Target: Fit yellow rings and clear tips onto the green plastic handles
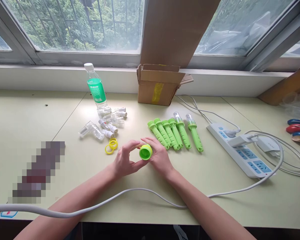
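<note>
Green cap [145, 152], open end up

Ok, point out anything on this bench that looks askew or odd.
Little stands out. The rightmost green handle lies apart from the tight row. A white cable trails across the table edge over both forearms. The clear fittings lie in a loose heap.

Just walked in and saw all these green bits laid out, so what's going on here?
A person sits at a table, holding a green handle piece end-on between the left hand and right hand. Beside the right hand lies a row of green handles. Near the left hand are yellow rings and clear plastic parts, with a water bottle behind.
</note>
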Demonstrator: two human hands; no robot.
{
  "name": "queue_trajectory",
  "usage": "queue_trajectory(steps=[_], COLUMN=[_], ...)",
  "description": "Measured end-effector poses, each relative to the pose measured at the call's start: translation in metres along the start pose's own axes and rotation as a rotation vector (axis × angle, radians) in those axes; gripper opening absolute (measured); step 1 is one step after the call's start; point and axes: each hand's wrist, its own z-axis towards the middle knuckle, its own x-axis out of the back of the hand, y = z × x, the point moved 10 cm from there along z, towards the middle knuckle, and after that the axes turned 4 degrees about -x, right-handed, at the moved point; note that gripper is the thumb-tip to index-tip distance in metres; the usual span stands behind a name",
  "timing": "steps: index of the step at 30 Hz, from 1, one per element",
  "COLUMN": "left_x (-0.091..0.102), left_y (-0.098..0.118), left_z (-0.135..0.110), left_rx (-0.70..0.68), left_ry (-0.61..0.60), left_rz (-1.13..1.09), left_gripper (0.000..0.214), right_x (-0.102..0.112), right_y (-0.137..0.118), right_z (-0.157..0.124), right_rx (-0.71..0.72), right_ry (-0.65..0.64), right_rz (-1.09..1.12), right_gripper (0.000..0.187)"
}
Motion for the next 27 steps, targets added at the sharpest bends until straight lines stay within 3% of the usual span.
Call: queue_trajectory(steps=[6,11,14,17,21,27], left_x=[0.007,0.025,0.025,0.019,0.014,0.004], left_y=[-0.019,-0.046,-0.061,-0.076,-0.081,-0.065], left_z=[-0.001,0.001,0.002,-0.003,-0.007,0.001], left_rx=[0.134,0.306,0.378,0.441,0.468,0.391], left_ry=[0.021,0.071,-0.084,-0.290,-0.416,-0.445], left_rz=[0.010,0.212,0.621,0.930,1.043,1.043], left_gripper=[0.045,0.033,0.026,0.036,0.044,0.037], right_x=[0.003,0.006,0.006,0.003,0.001,0.001], right_y=[-0.016,-0.011,-0.006,-0.008,-0.010,-0.008], right_z=[-0.003,-0.004,-0.003,-0.004,-0.005,-0.005], right_rx=[0.060,-0.013,-0.036,-0.008,0.002,-0.007], right_ry=[0.033,0.063,0.065,0.047,0.036,0.037], right_rz=[-0.013,0.022,0.038,0.019,-0.003,-0.007], right_gripper=[0.009,0.030,0.032,0.030,0.030,0.030])
